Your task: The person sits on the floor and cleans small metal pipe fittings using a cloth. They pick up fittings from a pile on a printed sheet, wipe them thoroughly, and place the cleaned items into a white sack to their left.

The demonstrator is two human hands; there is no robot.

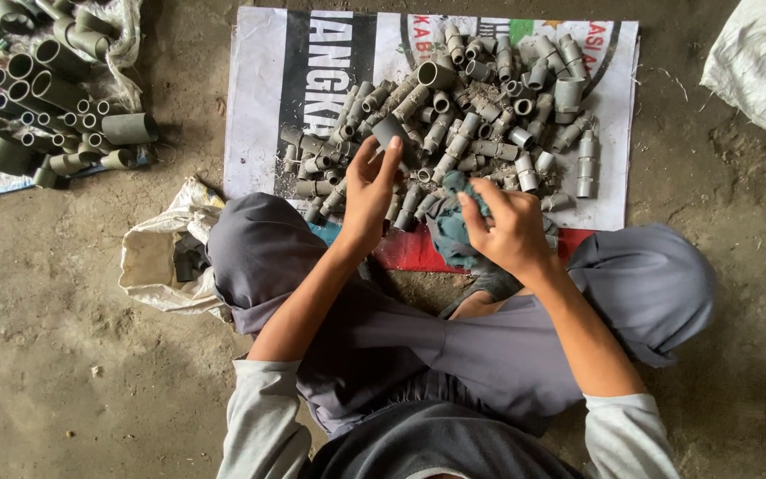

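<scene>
Gripping a grey pipe fitting (389, 131) in left hand (368, 191), lifted clear of the pile (463, 115) at frame centre. Right hand (507, 231) clenches a teal rag (454, 232) beside it, close enough to wipe

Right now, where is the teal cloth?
In the head view, the teal cloth lies right of centre under the right hand, whose grip bunches it, at the near edge of the pile of grey pipe fittings on the printed banner.

head view, straight down, close over lap and floor
</scene>
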